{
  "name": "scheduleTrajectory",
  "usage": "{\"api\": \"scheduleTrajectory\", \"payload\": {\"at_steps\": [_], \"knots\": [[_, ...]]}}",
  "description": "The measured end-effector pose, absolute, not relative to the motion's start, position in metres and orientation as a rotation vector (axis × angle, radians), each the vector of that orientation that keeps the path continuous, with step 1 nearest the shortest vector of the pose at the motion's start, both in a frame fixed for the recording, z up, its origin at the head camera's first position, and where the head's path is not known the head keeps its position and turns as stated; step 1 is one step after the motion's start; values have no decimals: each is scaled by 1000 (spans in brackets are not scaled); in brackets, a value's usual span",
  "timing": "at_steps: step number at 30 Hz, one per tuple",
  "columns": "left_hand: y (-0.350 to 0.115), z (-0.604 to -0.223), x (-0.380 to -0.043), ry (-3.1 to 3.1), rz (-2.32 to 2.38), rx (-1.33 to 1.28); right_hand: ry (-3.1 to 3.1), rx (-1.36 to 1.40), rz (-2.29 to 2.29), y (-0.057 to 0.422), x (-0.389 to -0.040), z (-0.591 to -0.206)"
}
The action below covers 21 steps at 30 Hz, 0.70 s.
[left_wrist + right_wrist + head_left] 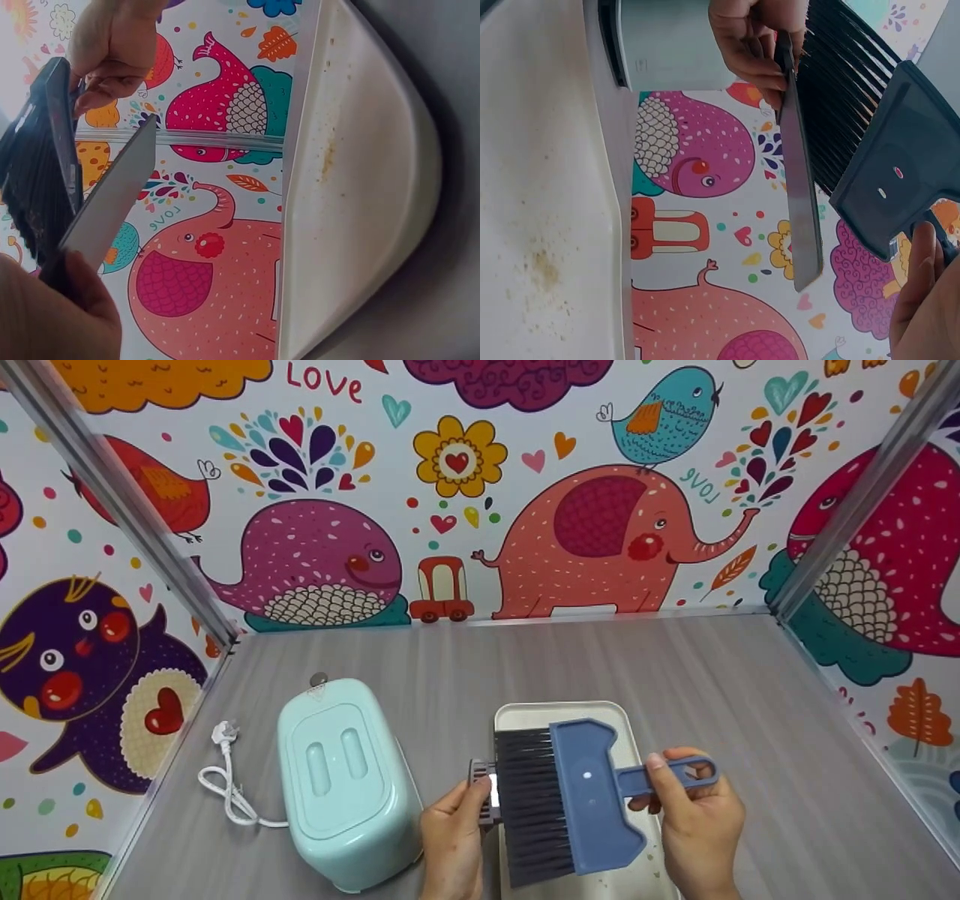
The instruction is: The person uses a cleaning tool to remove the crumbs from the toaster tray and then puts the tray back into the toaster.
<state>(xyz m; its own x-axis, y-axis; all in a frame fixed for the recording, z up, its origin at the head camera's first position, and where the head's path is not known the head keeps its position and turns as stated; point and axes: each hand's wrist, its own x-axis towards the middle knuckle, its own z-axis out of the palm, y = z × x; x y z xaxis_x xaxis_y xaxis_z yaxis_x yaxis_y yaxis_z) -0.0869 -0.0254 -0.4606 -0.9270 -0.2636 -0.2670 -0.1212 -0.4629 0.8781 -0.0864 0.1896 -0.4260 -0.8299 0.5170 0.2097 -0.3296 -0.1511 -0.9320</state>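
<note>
My left hand (454,840) pinches the grey slotted end of a flat metal crumb tray (802,202) between thumb and fingers. In my right hand (697,825) is the handle of a blue brush (600,795) with long dark bristles (532,802). Seen from the head, the bristles overlap the crumb tray and hide most of it. Both wrist views show the metal plate on edge beside the bristles, above a cream baking-style tray (555,715). Brown crumbs (544,274) lie scattered on that lower tray.
Left of my hands stands a mint-green toaster (345,780) with a lid over its top. Its white cord and plug (225,735) lie on the grey table (450,675). Printed cartoon panels (450,532) close off the back and both sides.
</note>
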Motion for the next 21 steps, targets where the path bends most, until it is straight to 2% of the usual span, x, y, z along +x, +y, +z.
{"api": "scheduleTrajectory", "payload": {"at_steps": [21], "knots": [[-27, -460, -89, -1563, -2574, 558, -1752, -237, 1824, 193, -87, -427]]}}
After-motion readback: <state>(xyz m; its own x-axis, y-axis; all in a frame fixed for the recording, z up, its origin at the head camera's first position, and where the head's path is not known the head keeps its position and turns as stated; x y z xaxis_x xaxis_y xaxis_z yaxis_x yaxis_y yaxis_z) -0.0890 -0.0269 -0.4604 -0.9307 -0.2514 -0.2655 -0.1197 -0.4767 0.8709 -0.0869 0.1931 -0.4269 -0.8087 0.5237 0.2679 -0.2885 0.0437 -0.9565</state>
